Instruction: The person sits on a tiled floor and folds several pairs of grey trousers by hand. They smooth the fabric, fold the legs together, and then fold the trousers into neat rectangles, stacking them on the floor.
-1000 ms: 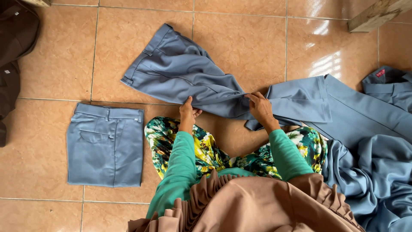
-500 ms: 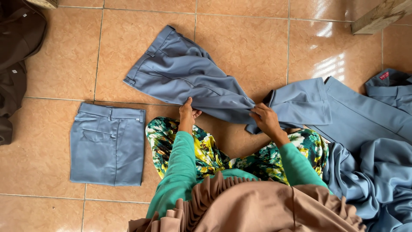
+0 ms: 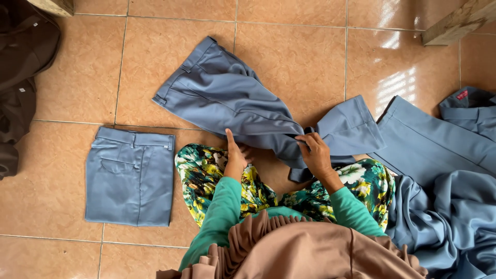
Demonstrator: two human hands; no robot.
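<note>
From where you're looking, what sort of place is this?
Probably a home or small sewing room floor: glossy tan floor tiles, one folded pair of trousers, and a heap of blue-grey garments beside the seated person.

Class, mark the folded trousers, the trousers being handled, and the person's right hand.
folded trousers (image 3: pixel 130 178), head view, on the back pocket panel.
trousers being handled (image 3: pixel 227 98), head view, on the seat below the waistband.
right hand (image 3: pixel 314 154), head view, on its back.

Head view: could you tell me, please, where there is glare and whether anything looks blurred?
Head view: window glare shines on the floor tiles at upper right; the grey trousers, left hand and right hand look sharp; soft, even light; the corners bend slightly.
</note>
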